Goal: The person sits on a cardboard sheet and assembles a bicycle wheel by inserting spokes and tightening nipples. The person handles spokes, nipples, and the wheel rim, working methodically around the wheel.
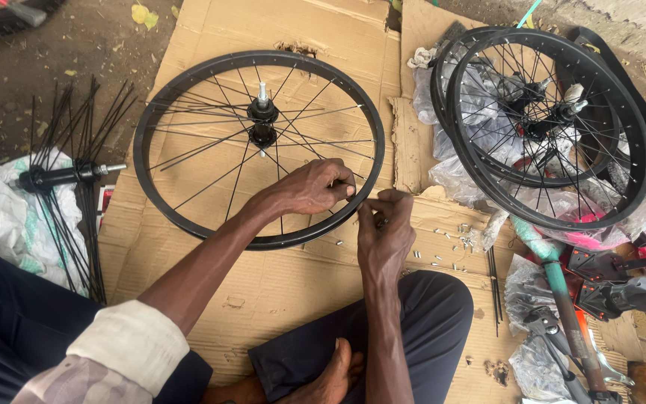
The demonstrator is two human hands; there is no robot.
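**Hands meet at the near edge of the wheel**

Both hands pinch at one spot on the black wheel rim (259, 60), the side nearest the person. Left hand (309, 187) lies over the rim, fingers curled shut on a thin spoke (321, 112). Right hand (384, 232) sits just outside, fingertips squeezed together on something tiny I cannot make out. Spokes run inward to the hub (262, 120). Cardboard (293, 292) lies under it all.

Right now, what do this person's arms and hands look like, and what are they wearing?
Both hands, left hand and right hand, are bare, no gloves or rings visible. The left arm has a pale patterned sleeve rolled above the elbow; the right forearm is uncovered.
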